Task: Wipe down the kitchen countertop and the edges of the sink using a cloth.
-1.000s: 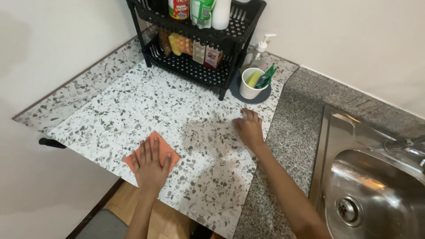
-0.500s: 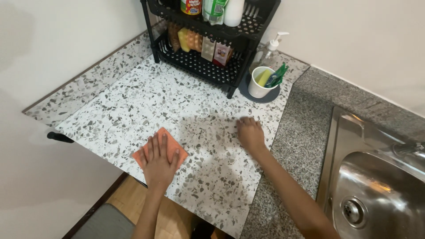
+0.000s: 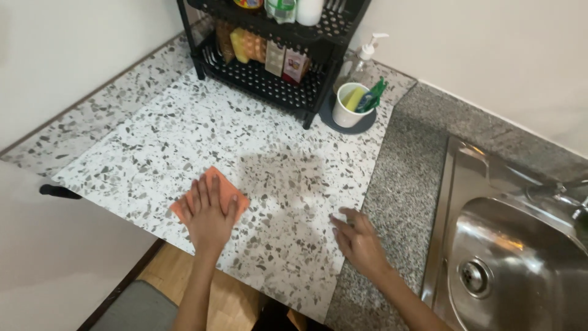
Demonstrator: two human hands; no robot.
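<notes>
Speckled countertop (image 3: 153,147) ends in a bare front edge just behind the left hand (image 3: 209,214), which lies flat, fingers spread, pressing an orange cloth (image 3: 223,190) near that edge. Open speckled surface stretches ahead of and to the right of this hand. Beyond it, a black rack (image 3: 269,79) holds yellow, orange and red packets. Right hand (image 3: 358,239) rests loosely open, holding nothing, at the countertop's right edge; further right lies a steel sink (image 3: 520,257).
</notes>
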